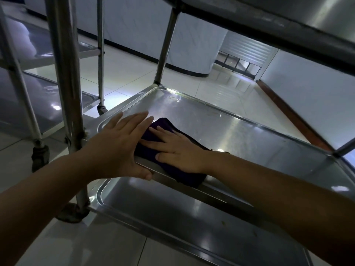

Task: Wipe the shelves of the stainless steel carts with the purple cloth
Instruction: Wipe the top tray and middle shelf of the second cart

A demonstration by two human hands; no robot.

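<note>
The purple cloth (172, 156) lies folded on the middle shelf (240, 129) of a stainless steel cart, at the centre of the frame, its near end draped over the shelf's front rim. The right hand (176, 150) lies flat on top of it, palm down — fingers (151, 144) straight and spread apart, pointing toward the left of the frame, pressing the cloth onto the metal. The left hand (119, 143) sits just to the left of the cloth, fingers straight and held close together, reaching over the shelf, while its thumb (143, 172) hooks along the front rim; its edge meets the cloth's left side. Below, in the lower half of the frame, the bottom shelf (182, 212) shows bare metal with light reflections. A second cart (44, 100) stands at the left edge — its castor (39, 157) on the pale tiled floor (134, 73).
</note>
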